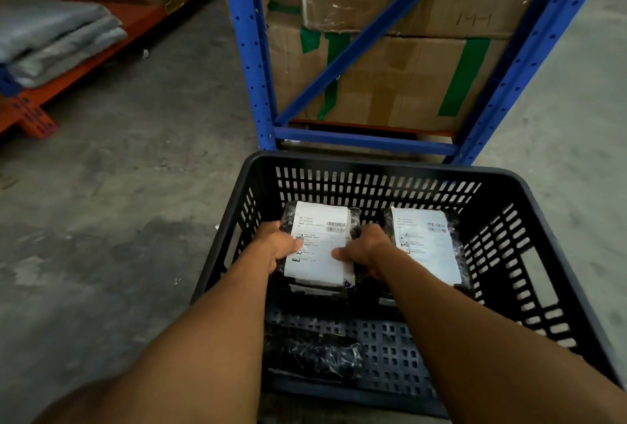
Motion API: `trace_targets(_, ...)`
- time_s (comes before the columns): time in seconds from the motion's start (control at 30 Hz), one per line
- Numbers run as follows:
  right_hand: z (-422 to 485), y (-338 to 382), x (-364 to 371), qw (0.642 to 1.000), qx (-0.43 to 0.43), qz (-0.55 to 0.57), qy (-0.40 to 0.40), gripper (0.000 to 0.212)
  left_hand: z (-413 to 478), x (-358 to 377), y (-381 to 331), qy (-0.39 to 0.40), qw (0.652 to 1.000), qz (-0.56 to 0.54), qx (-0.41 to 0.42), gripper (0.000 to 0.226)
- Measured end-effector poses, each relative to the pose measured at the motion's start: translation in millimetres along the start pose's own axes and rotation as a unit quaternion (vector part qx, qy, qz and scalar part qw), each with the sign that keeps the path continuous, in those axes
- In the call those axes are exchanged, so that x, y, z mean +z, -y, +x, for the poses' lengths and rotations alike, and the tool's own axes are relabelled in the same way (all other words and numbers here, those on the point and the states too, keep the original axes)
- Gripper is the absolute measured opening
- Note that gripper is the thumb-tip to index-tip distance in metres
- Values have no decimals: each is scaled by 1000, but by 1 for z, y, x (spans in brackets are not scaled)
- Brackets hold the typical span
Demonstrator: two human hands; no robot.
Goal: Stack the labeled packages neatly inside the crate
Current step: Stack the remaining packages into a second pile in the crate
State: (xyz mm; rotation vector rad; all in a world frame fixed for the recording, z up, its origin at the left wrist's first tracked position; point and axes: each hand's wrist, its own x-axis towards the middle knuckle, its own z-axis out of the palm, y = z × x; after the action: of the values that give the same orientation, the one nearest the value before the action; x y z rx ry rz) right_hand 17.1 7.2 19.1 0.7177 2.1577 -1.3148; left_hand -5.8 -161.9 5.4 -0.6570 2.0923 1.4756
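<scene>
A black slotted plastic crate (529, 196) stands on the concrete floor below me. Inside, at the far left, lies a black-wrapped package with a white label (322, 237), on top of another package whose edge shows beneath it. My left hand (276, 245) grips its left side and my right hand (366, 250) grips its right side, thumbs on the label. A second labeled package (427, 247) lies flat beside it at the far right. A black wrapped package with no visible label (315, 355) rests on the crate floor near me.
A blue steel rack (261, 84) holding taped cardboard boxes (390, 84) rises just behind the crate. An orange shelf beam (112, 40) with folded grey bags (57, 37) runs at the left. Bare concrete floor (118, 220) surrounds the crate.
</scene>
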Motion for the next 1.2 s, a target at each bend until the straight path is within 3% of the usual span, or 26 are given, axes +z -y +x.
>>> trace_targets(0.13,16,-4,14,998,18,-45,-35,47,19,7,7,-28,998,52,-14,42)
trace_targets(0.37,40,-16,30,993,51,-54,-93,39,45,23,22,-49,994,96,-29,44)
trace_targets(0.57,41,-11,27,990,64,-80,-95,43,49,22,19,-44,989,142,-27,38)
trace_targets(0.83,43,-11,31,993,55,-68,-83,41,51,15,20,-46,989,137,-12,54)
trace_targets(1.0,53,-9,33,992,59,-71,-89,37,59,20,23,-57,988,147,-3,44)
trace_targets(1.2,43,-11,40,989,37,-101,-97,32,44,28,20,-113,966,230,14,43)
